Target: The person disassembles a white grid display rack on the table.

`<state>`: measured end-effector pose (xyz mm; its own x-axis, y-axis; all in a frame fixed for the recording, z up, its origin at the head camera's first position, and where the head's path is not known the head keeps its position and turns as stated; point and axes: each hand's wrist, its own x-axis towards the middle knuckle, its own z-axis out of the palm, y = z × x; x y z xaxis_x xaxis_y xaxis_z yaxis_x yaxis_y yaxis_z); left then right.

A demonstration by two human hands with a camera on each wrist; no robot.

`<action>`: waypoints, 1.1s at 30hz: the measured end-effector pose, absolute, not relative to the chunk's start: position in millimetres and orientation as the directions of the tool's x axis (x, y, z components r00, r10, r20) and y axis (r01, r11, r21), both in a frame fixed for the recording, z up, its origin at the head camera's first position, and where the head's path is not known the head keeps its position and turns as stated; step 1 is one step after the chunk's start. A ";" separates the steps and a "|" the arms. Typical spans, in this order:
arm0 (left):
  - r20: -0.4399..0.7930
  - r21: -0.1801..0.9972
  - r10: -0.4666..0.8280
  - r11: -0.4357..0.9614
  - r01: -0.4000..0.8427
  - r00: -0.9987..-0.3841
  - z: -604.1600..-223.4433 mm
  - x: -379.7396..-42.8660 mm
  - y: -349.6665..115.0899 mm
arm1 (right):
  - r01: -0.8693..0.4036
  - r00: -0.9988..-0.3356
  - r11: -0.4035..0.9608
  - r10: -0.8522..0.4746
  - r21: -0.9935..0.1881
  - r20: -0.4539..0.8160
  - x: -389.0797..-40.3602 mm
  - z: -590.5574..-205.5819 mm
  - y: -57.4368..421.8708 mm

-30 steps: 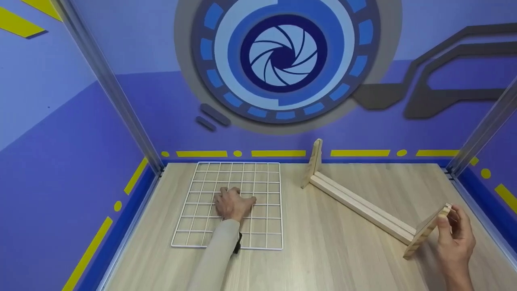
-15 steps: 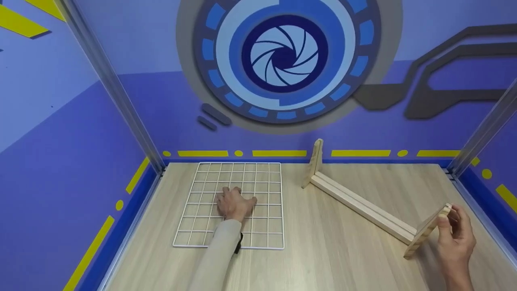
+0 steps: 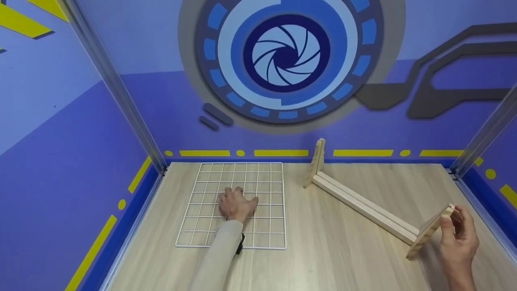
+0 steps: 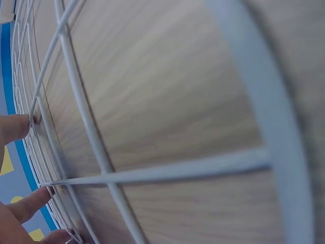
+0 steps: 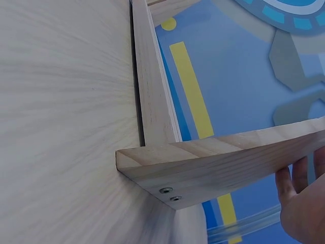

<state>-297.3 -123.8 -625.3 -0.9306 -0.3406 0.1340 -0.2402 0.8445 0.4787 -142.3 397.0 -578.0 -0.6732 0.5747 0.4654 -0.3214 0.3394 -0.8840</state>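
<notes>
A white wire grid panel (image 3: 271, 217) lies flat on the left side of the table. My left hand (image 3: 235, 205) rests on its middle with fingers spread. In the left wrist view, fingertips (image 4: 20, 126) touch the wires (image 4: 84, 101). On the right, a wooden stand (image 3: 365, 208) sits at a slant: a grooved bar joins two upright end boards. My right hand (image 3: 460, 242) pinches the top of the near end board (image 3: 430, 231), thumb in front, fingers behind. Two metal screws (image 5: 166, 190) show low on that board's outer face.
The wood-grain table (image 3: 311, 258) is bounded by a printed blue-purple back wall (image 3: 153, 105) and side walls. Metal posts (image 3: 117, 89) stand at the back corners. The stand's far end board (image 3: 316, 163) is close to the back wall.
</notes>
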 end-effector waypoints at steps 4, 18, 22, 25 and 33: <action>0.144 0.476 -0.351 0.844 -0.246 -0.925 -625.0 -294.1 -122.6 | -0.328 -0.681 0.330 0.567 -0.885 0.463 -142.4 -578.4 396.8; 0.142 0.475 -0.277 0.861 -0.180 -0.950 -624.5 -287.5 -113.9 | -0.301 -0.675 0.370 0.568 -0.879 0.471 -132.2 -581.1 409.1; 0.084 0.473 -0.213 0.868 -0.149 -0.974 -613.5 -284.5 -117.6 | -0.246 -0.688 0.387 0.576 -0.889 0.441 -129.4 -577.4 414.1; 0.030 0.475 -0.167 0.870 -0.133 -0.986 -602.8 -283.9 -123.6 | -0.223 -0.698 0.362 0.589 -0.905 0.407 -129.8 -573.0 415.7; -0.008 0.521 -0.013 0.854 -0.015 -1.000 -569.5 -273.6 -146.3 | -0.239 -0.752 0.401 0.500 -0.884 0.430 -136.5 -546.3 414.7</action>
